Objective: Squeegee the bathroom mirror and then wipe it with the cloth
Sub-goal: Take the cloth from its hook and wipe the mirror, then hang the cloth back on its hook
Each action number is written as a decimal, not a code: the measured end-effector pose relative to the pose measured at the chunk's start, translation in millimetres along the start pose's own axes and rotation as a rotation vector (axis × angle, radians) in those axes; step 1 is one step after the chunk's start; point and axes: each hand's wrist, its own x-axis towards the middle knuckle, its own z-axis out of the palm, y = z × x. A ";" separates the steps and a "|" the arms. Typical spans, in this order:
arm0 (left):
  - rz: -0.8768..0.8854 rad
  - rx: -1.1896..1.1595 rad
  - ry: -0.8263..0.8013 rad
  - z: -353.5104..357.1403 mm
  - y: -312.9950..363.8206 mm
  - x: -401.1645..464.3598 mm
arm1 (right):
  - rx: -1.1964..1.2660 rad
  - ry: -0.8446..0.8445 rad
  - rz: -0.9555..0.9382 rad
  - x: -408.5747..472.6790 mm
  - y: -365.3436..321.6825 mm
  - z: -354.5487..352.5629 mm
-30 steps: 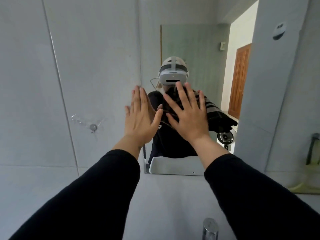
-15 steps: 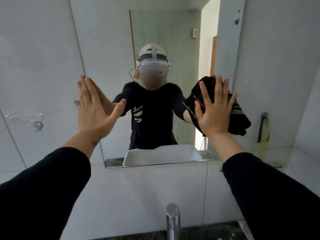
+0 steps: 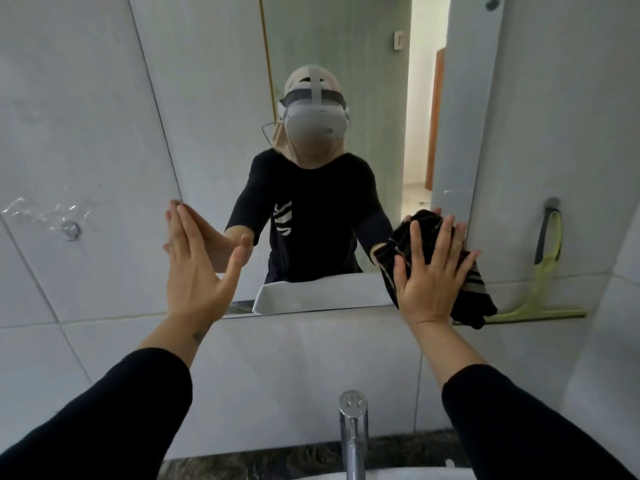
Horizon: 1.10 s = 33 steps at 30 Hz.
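Your mirror stands tall on the tiled wall, its long axis vertical, and the sink reflected at its bottom edge shows nothing inside. Your right hand presses flat, fingers spread, on the dark striped cloth at the mirror's lower right corner, while your left hand lies open against the left edge. The yellow-green squeegee hangs just right of the mirror, handle up, blade horizontal below.

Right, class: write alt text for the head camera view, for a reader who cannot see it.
A right hand presses a dark striped cloth flat against the lower right corner of a bathroom mirror, while the left hand rests open on its left edge. A yellow-green squeegee hangs on the tiled wall to the right.
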 end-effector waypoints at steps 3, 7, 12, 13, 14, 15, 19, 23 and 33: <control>0.018 -0.012 0.017 1.1 -2.8 -0.8 | -0.016 -0.015 -0.148 -3.9 -31.5 -0.7; 0.055 -0.010 -0.002 -6.4 -12.4 -2.3 | 0.013 -0.026 -0.368 -14.0 -92.5 -1.3; 0.186 -0.008 -0.071 -23.7 -30.2 -4.6 | 0.031 -0.051 -0.577 -29.6 -167.6 -0.5; 0.204 -0.013 -0.091 -26.5 -35.5 -6.3 | 0.035 -0.045 -0.591 -32.2 -180.3 0.2; 0.213 -0.017 -0.111 -28.9 -42.0 -8.5 | 0.044 -0.037 -0.604 -34.9 -192.0 1.0; 0.214 -0.012 -0.127 -31.3 -48.6 -11.1 | 0.045 -0.028 -0.627 -37.9 -202.4 1.9; 0.183 0.012 -0.114 -42.7 -72.1 -24.7 | 0.026 -0.007 -0.793 -51.5 -226.6 12.0; 0.075 -0.055 -0.093 -55.6 -86.8 -38.1 | 0.180 -0.076 -0.776 -50.4 -245.4 8.2; -0.160 -0.388 -0.039 -114.8 -78.4 -18.4 | 1.048 -0.362 -0.356 13.7 -317.5 -64.4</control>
